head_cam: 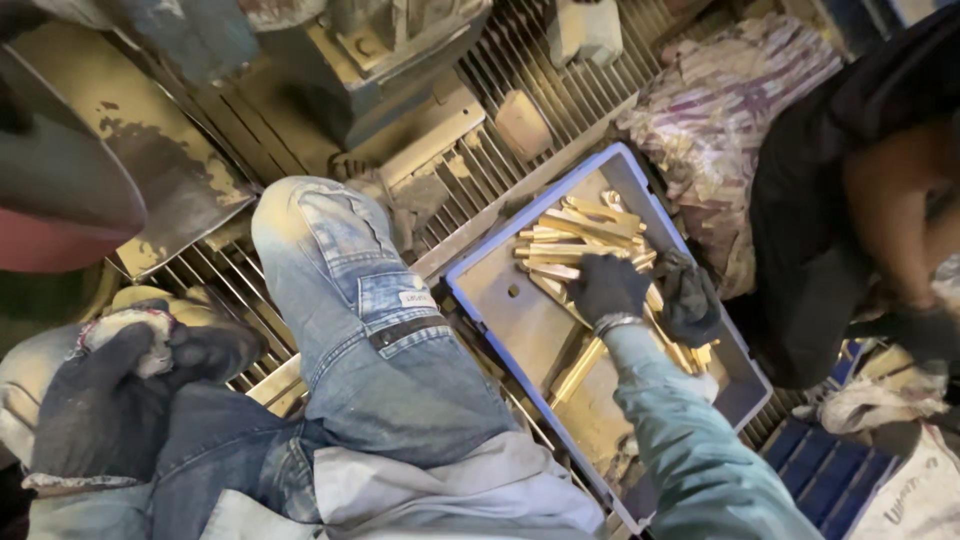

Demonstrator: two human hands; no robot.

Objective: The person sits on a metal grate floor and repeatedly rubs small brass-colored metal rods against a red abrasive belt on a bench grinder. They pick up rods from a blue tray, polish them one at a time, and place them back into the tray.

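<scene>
- At the far left, a dark curved metal form with a red underside (60,200) is seen, and beside it a worn, paint-flecked metal plate (150,150) is laid on a floor of metal grating (560,90).
- The left hand (120,390), gloved in dark worn fabric, is rested on the left thigh, away from the tray; its fingers (215,350) are curled loosely and nothing is held in them.
- The right knee (330,260), clad in faded blue jeans, is raised in the middle of the view, above the grating.
- A grey machine base (370,60) is stood at the top centre.
- A blue plastic tray (480,290) is set on the grating just right of the knee, tilted in the view.
- Brass bars (580,235), flat and yellow, are piled in the far half of the tray, with one more lying loose nearer the person.
- The right hand (608,288), dark-gloved with a metal band at the wrist and a teal sleeve (690,450) behind it, is placed on the bars; its fingers are bent down onto them, but whether a bar is actually gripped cannot be told.
- A second dark glove or rag (690,300) is seen just right of that hand, against the tray's wall.
- A striped sack (720,120) is laid beyond the tray.
- At the right edge, another person in dark clothing (830,200) is bent over, a bare arm showing.
- Blue crates (830,470) and a white bag (920,500) are seen at the lower right.
</scene>
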